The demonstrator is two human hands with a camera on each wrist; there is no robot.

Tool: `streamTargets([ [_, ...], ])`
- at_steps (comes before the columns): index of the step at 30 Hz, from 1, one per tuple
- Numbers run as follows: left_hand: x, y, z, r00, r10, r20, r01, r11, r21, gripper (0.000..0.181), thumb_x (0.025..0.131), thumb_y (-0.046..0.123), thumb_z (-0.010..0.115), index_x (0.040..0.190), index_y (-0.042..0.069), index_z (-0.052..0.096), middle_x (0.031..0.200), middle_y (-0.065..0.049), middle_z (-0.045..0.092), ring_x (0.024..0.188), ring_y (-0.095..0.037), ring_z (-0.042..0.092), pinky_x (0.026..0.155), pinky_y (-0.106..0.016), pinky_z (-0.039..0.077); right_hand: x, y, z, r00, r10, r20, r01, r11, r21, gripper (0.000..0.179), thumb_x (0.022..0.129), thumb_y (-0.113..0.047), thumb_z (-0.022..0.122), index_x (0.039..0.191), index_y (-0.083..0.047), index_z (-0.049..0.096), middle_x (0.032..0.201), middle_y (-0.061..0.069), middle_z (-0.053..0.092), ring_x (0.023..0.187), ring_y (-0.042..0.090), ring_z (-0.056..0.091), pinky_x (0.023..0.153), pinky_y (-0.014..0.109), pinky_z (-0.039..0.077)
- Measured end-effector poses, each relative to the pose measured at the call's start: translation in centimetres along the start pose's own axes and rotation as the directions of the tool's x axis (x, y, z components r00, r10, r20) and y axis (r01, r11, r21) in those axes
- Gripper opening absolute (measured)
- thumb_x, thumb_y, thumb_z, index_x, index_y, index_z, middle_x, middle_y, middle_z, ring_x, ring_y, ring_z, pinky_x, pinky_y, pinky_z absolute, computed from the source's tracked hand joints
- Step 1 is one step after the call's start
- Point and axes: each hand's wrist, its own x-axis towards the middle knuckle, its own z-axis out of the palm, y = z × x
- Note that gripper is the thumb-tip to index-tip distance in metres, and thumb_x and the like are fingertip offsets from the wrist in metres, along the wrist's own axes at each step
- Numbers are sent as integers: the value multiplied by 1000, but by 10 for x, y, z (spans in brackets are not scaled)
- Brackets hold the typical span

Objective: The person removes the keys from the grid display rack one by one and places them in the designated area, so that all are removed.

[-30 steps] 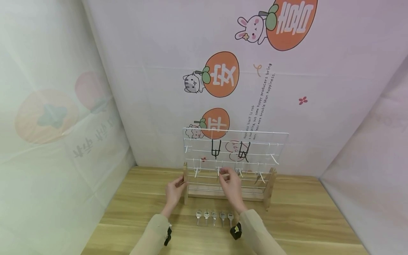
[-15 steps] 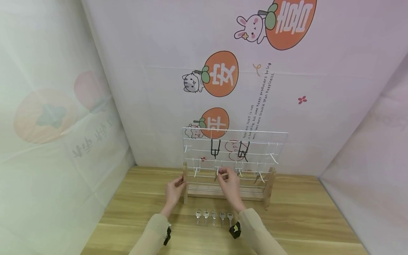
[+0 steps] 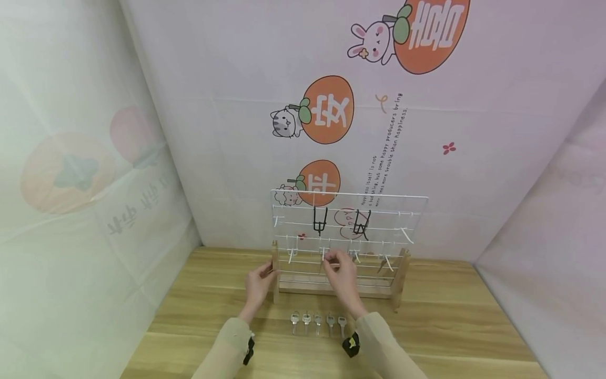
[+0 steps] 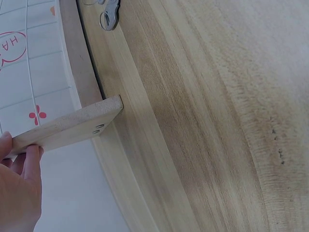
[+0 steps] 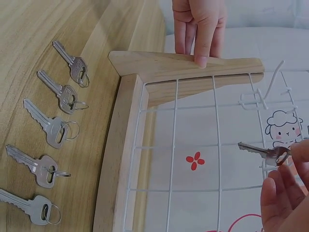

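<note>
A white wire grid rack (image 3: 350, 196) stands in a wooden base, with several white hooks along its lower row. My left hand (image 3: 258, 284) grips the rack's left wooden post (image 4: 72, 126), thumb on one side and fingers on the other. At the second lower hook from the left, my right hand (image 3: 344, 273) pinches a metal key (image 5: 260, 149) by its head. The key's blade points down past the wires. Fingers partly hide the key's head and the hook there.
Several keys with small rings (image 5: 53, 130) lie in a row on the wooden table (image 3: 454, 326), in front of the rack. Two black hooks (image 3: 320, 223) hang higher on the grid. Another key (image 3: 381, 266) hangs at the right lower hook. Printed cloth walls (image 3: 227, 158) surround the table.
My right hand stays at the same hook, with only slight finger movement and a small shift in the key's tilt. The left hand keeps its grip on the post.
</note>
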Motion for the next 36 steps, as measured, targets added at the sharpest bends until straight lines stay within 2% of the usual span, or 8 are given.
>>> streamTargets([
  [7,0,-2,1,999,33,-15,-32,999,19,35,83,-2,75,116,-9,66,113,-29,69,100,-42,72,82,-34,64,-4,-1,-2,1000,7,1,-7,1000,19,7,87,-1,69,93,-4,66,104,13,72,93,23,68,77,19,63],
  [10,1,-3,1,1000,21,-15,-21,1000,8,36,83,-1,75,117,-8,66,114,-28,69,101,-41,72,82,-34,64,-5,-2,-4,1000,-9,-4,9,1000,18,7,88,-4,71,93,-2,67,103,12,73,91,24,69,77,21,63],
  [23,1,-4,1,1000,13,-4,-13,1000,-12,36,82,0,76,116,-10,66,113,-30,68,100,-42,72,82,-31,64,-10,-9,-13,1000,-8,21,8,1000,8,6,89,-10,72,93,-8,68,97,4,73,85,15,67,75,18,61],
  [30,1,-6,2,999,32,-12,-32,999,6,36,83,1,76,115,-10,66,112,-30,69,98,-42,72,81,-32,64,-12,-13,-16,999,7,34,-8,999,36,6,90,-9,72,94,-9,68,96,6,73,86,19,69,75,15,60],
  [36,0,-4,0,999,31,-8,-31,1000,-4,37,83,1,76,116,-10,66,113,-30,69,99,-42,72,82,-33,64,-13,-16,-19,999,20,47,-21,1000,18,7,90,-8,71,95,-4,68,95,6,73,88,19,69,74,13,60],
])
